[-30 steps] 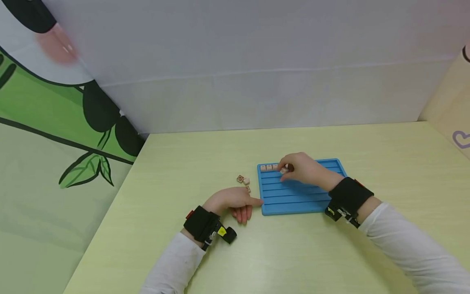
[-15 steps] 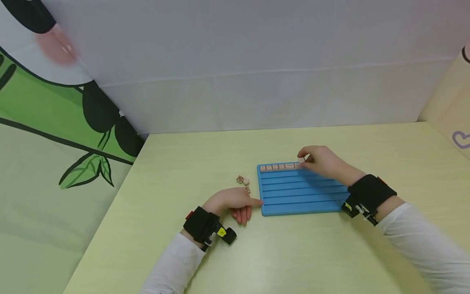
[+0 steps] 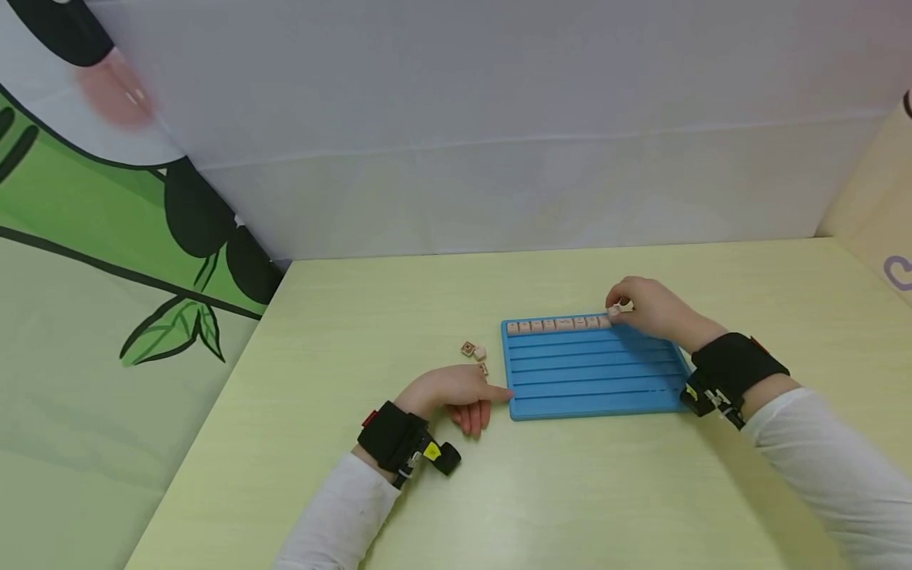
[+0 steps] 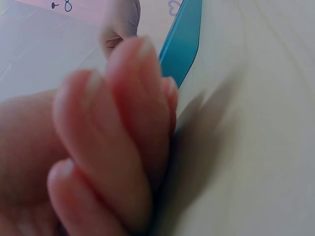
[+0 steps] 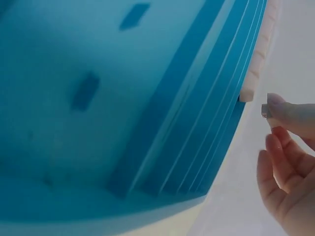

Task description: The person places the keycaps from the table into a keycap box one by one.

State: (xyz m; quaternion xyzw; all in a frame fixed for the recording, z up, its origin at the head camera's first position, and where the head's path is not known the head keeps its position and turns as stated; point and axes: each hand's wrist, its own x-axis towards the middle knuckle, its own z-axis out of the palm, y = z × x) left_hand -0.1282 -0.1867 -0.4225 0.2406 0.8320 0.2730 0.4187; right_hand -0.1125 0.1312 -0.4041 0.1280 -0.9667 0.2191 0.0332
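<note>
A blue ridged tray [image 3: 594, 372] lies on the table, with a row of small pale pink keycaps [image 3: 564, 324] along its far ridge. At the right end of that row my right hand [image 3: 651, 309] pinches one keycap [image 5: 266, 112] between thumb and fingertips. In the right wrist view it is just beyond the row's end, apart from the tray. My left hand [image 3: 456, 388] rests on the table at the tray's left, one extended digit touching its edge. The other fingers [image 4: 113, 128] are loosely bent around nothing.
Several loose keycaps [image 3: 467, 348] lie beyond my left hand, partly hidden by it. The pale table [image 3: 541, 491] ends at a white wall [image 3: 499, 198] at the back. Black wrist cameras [image 3: 734, 376] are strapped to both wrists.
My right hand has moved rightward along the far edge of the tray. The row of keycaps has grown to the right. My left hand has stayed in place.
</note>
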